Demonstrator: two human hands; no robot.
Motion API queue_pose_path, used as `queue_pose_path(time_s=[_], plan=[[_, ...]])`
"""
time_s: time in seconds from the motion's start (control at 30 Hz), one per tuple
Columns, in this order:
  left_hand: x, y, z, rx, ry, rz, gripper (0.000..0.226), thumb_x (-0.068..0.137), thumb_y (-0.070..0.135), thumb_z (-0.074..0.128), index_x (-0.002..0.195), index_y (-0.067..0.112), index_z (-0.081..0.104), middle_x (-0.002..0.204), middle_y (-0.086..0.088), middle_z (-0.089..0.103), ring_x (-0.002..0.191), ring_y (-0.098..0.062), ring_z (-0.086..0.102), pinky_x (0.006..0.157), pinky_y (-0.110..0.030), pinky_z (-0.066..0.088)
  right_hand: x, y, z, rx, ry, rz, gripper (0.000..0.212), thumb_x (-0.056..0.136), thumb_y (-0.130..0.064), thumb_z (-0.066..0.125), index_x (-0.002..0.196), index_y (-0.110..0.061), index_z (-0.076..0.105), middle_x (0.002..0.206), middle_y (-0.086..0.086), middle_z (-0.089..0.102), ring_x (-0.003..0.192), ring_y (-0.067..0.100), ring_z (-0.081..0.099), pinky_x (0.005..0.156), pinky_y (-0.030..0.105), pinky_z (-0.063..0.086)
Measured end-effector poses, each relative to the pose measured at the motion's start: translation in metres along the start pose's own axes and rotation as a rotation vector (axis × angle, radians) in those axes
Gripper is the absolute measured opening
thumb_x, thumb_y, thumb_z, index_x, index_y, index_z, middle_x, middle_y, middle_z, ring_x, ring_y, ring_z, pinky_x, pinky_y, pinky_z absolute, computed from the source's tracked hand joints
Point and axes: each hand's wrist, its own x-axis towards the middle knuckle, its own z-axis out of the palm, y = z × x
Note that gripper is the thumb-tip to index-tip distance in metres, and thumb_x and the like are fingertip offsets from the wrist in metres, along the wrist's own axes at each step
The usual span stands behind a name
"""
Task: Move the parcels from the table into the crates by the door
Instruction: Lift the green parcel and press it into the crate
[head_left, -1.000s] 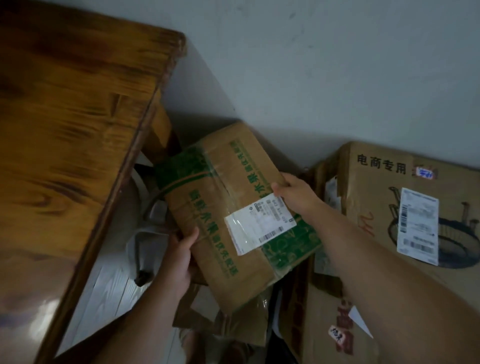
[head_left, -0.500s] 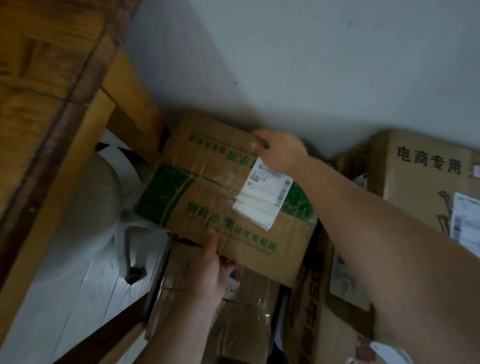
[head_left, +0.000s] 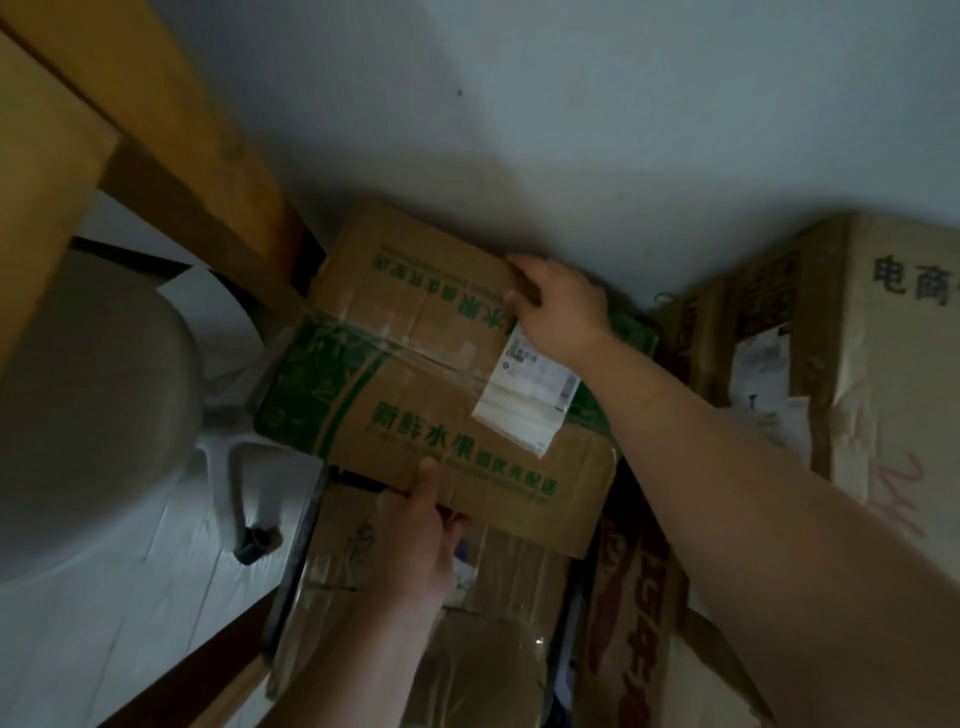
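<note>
A brown cardboard parcel (head_left: 415, 374) with green print and a white shipping label lies against the wall, on top of other taped cartons (head_left: 415, 597). My right hand (head_left: 558, 306) grips its far edge, fingers curled over the top near the label. At the near edge, my left hand (head_left: 421, 525) holds the parcel with the thumb on top and the fingers underneath. A dark frame (head_left: 291, 582) runs along the left of the stack; whether it is a crate I cannot tell.
A wooden table leg and rail (head_left: 171, 140) stand at the upper left. A grey rounded chair seat (head_left: 88, 405) with a castor (head_left: 254, 543) is on the left. Tall cartons (head_left: 883, 364) crowd the right. The white wall (head_left: 571, 130) is straight behind.
The parcel has gone down and back from a tilted hold to lying flat against the wall on the stack. Both hands stayed on it, and the view has moved closer.
</note>
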Motion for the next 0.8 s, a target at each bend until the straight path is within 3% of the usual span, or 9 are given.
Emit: queue_pose_path(time_s=[0.17,0.27,0.4,0.5,0.63,0.7,0.8], plan=[[-0.013,-0.016,0.000,-0.112,-0.045,-0.092,0.021,0.096,0.011,0.047,0.111,0.023,0.055,0.112,-0.011,0.065,0.104,-0.028,0.062,0.083,-0.046,0.051,0.002,-0.004,-0.005,-0.029,0.006,-0.043,0.046,0.096,-0.034,0.050,0.141,-0.029,0.044,0.140,0.005,0.051,0.127,0.029,0.045,0.103,0.041,0.037],[-0.015,-0.018,0.001,-0.097,-0.046,-0.109,0.030,0.095,0.009,0.049,0.122,0.020,0.052,0.114,-0.013,0.064,0.105,-0.028,0.063,0.086,-0.047,0.052,-0.003,-0.001,-0.007,0.091,-0.035,-0.023,0.046,0.095,-0.031,0.054,0.140,-0.026,0.046,0.140,0.005,0.051,0.126,0.027,0.047,0.104,0.041,0.039],[-0.018,-0.019,-0.002,-0.096,-0.028,-0.143,0.024,0.095,0.011,0.049,0.117,0.020,0.055,0.113,-0.013,0.065,0.105,-0.029,0.063,0.090,-0.049,0.051,-0.002,0.006,-0.005,0.096,-0.068,0.000,0.047,0.095,-0.031,0.055,0.141,-0.025,0.046,0.140,0.006,0.051,0.125,0.026,0.048,0.104,0.038,0.040],[-0.015,-0.016,-0.014,-0.071,-0.006,-0.146,0.025,0.097,0.011,0.046,0.120,0.016,0.053,0.111,-0.015,0.064,0.101,-0.029,0.063,0.080,-0.044,0.055,-0.009,0.006,0.012,0.066,-0.056,0.021,0.047,0.095,-0.033,0.053,0.141,-0.027,0.045,0.140,0.006,0.052,0.126,0.029,0.047,0.105,0.043,0.038],[0.003,-0.020,-0.016,-0.001,0.028,-0.145,0.034,0.100,0.012,0.041,0.134,0.011,0.047,0.115,-0.018,0.063,0.099,-0.029,0.064,0.075,-0.040,0.059,-0.006,0.004,0.035,-0.030,-0.034,0.002,0.045,0.098,-0.033,0.048,0.142,-0.029,0.042,0.142,0.005,0.049,0.130,0.029,0.042,0.101,0.036,0.030],[0.012,-0.026,-0.015,0.017,0.065,-0.121,0.027,0.099,0.012,0.043,0.125,0.011,0.053,0.111,-0.017,0.065,0.095,-0.029,0.066,0.076,-0.041,0.059,0.001,0.007,0.037,0.002,-0.014,0.007,0.045,0.097,-0.032,0.050,0.141,-0.027,0.045,0.141,0.004,0.050,0.130,0.028,0.042,0.104,0.036,0.030],[0.015,-0.030,-0.018,0.145,0.119,-0.112,0.014,0.097,0.018,0.050,0.098,0.005,0.056,0.086,-0.010,0.062,0.076,-0.023,0.063,0.071,-0.035,0.056,0.004,0.013,0.042,0.040,-0.021,-0.006,0.046,0.096,-0.028,0.052,0.141,-0.023,0.046,0.141,0.007,0.049,0.130,0.028,0.042,0.107,0.039,0.031]])
